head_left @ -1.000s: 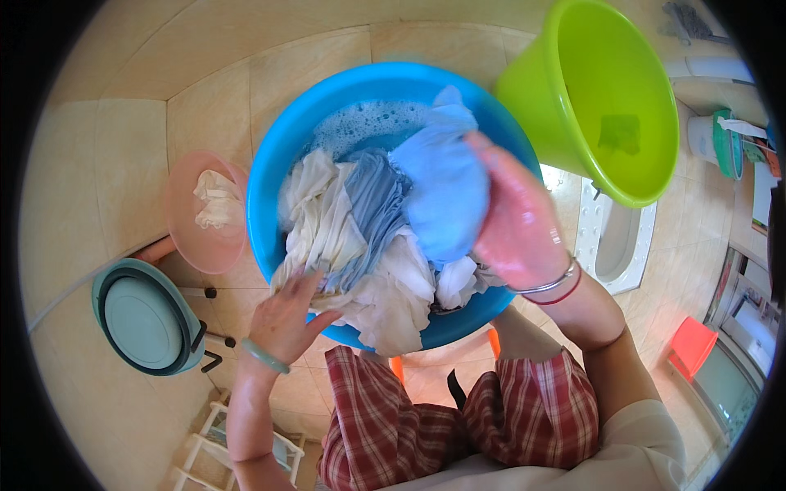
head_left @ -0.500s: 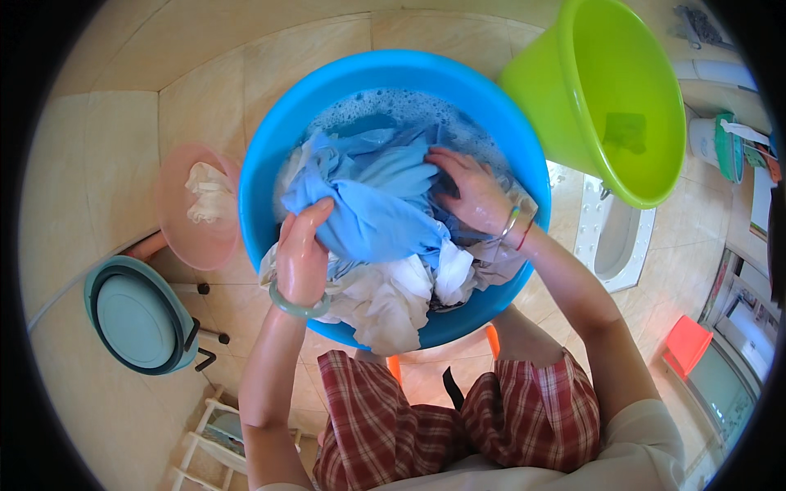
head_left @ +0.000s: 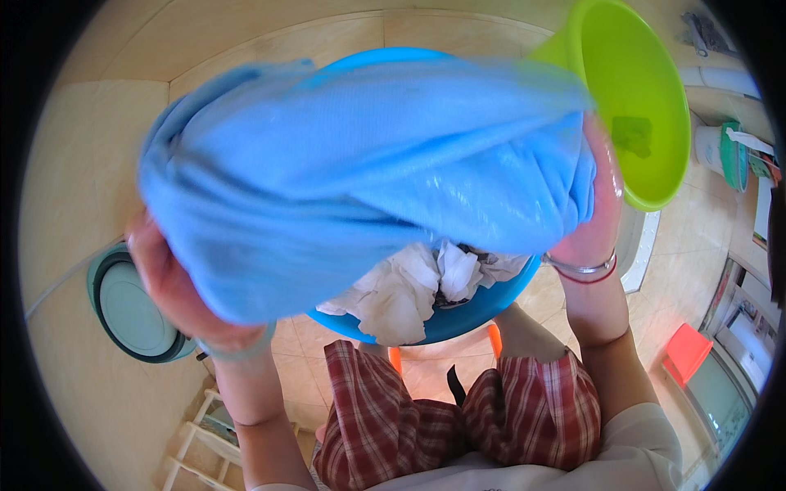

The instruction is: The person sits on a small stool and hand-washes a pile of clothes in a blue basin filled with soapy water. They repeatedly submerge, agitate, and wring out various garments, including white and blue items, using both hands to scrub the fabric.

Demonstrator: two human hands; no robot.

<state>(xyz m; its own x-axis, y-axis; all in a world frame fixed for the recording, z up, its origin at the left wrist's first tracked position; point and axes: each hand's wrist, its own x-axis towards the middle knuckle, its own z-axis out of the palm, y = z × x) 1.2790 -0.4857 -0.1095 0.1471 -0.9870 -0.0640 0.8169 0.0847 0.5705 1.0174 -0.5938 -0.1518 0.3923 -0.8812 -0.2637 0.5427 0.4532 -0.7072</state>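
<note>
Two hands, left (head_left: 176, 286) and right (head_left: 594, 209), apart and clamped on opposite ends of wet blue cloth (head_left: 360, 172) stretched above blue basin (head_left: 458, 315) of white laundry (head_left: 401, 290); probably soft, heavy, slippery, best gripped in bunched handfuls near ends.

- One head-worn fisheye view, looking steeply down, very near the raised blue cloth (head_left: 360, 172).
- Blue basin (head_left: 458, 319), tiled floor (head_left: 90, 155) and lap lie below.

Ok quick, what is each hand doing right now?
Left hand: closed on the wet blue cloth, lifted above the blue basin.
Right hand: closed on the same cloth.
</note>
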